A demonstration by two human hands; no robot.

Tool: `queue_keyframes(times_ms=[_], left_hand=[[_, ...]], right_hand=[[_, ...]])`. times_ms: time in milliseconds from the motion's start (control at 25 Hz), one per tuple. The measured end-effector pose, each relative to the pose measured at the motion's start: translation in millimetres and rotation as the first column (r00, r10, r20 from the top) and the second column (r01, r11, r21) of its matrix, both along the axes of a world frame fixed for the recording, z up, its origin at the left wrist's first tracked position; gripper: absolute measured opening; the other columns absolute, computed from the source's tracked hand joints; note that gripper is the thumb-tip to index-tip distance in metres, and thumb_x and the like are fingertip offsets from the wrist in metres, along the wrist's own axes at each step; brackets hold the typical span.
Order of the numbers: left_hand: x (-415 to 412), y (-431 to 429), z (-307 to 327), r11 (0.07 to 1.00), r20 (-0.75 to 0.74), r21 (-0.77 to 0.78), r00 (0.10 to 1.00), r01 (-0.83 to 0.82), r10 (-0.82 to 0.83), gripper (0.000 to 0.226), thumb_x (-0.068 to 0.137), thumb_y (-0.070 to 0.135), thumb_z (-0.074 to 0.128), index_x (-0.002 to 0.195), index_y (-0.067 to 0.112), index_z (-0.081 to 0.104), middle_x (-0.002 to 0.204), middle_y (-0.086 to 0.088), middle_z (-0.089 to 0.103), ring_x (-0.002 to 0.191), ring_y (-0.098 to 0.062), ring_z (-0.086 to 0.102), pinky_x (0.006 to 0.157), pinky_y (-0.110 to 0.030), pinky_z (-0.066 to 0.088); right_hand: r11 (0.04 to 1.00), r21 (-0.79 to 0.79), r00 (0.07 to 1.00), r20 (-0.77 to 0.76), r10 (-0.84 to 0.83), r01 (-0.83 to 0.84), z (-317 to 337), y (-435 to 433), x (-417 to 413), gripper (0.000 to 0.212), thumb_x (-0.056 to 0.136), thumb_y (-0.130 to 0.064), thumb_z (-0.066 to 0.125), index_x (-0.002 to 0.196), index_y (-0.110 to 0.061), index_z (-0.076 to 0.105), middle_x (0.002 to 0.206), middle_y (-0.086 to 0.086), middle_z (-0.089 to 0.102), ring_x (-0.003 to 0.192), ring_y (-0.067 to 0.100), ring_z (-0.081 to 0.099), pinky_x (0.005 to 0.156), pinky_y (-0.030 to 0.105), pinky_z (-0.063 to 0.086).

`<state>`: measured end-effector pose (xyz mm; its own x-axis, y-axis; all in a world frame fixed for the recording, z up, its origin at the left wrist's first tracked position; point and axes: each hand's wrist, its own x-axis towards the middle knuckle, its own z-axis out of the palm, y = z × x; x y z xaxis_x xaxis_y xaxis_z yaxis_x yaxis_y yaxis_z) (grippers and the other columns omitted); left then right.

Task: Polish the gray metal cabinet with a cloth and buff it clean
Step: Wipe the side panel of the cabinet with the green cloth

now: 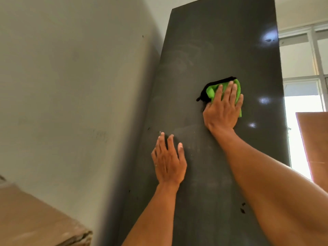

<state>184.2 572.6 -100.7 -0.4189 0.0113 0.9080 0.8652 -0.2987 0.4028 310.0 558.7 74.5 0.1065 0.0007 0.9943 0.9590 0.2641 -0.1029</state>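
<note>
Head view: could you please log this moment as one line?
right hand: presses green cloth on gray cabinet | left hand: flat on cabinet

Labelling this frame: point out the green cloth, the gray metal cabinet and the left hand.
green cloth [211,91], head view, folded corner
gray metal cabinet [213,41], head view, upper panel
left hand [168,164], head view, back

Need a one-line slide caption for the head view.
Right hand presses a green cloth flat against the gray metal cabinet while the left hand rests open on the panel below.

Bare left hand [168,164], bare right hand [221,110], bare forearms
</note>
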Motion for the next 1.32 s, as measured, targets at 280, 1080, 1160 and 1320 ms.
queue_keyframes(times_ms=[280,1080,1160,1320], left_hand=[[-5.8,7.4,-9.5,0.996,0.041,-0.075,0.999,0.037,-0.034,0.064,0.1,0.049,0.022,0.144,0.01,0.047,0.161,-0.014,0.039,0.147,-0.031,0.038,0.113,-0.051,0.035],[5.2,12.5,-91.9,0.977,0.103,-0.21,0.995,0.023,-0.001,0.07,0.102,0.045,0.051,0.156,0.006,0.029,0.165,-0.016,0.028,0.151,-0.031,0.032,0.118,-0.05,0.035],[6.0,10.7,-91.9,0.985,0.079,-0.171,0.997,0.012,0.002,0.062,0.104,0.046,0.044,0.151,0.007,0.038,0.164,-0.017,0.03,0.15,-0.032,0.033,0.116,-0.052,0.037],[11.1,6.7,-86.2,0.992,0.143,-0.122,0.989,0.04,-0.023,0.061,0.103,0.048,0.032,0.148,0.007,0.044,0.164,-0.016,0.033,0.151,-0.031,0.032,0.117,-0.051,0.034]], right_hand=[[0.972,-0.166,0.756,0.654,-0.018,0.167,-51.2,4.7,-96.1,0.069,0.103,-0.037,0.03,0.163,-0.014,0.004,0.169,0.014,-0.008,0.157,0.027,-0.009,0.126,0.05,-0.006],[0.959,-0.185,0.61,0.792,0.017,0.213,-119.3,5.8,-104.3,0.066,0.105,-0.036,0.031,0.163,-0.022,0.003,0.17,0.005,-0.01,0.157,0.02,-0.011,0.126,0.046,-0.008],[0.968,-0.165,0.667,0.745,-0.004,0.191,-109.9,4.0,-84.3,0.066,0.105,-0.032,0.033,0.164,-0.021,0.006,0.17,0.006,-0.007,0.157,0.02,-0.008,0.125,0.047,-0.007],[0.991,-0.117,0.931,0.366,-0.012,0.059,-82.9,4.5,-50.1,0.068,0.102,-0.029,0.04,0.162,-0.012,0.015,0.169,0.016,0.003,0.157,0.028,0.0,0.124,0.05,-0.003]])
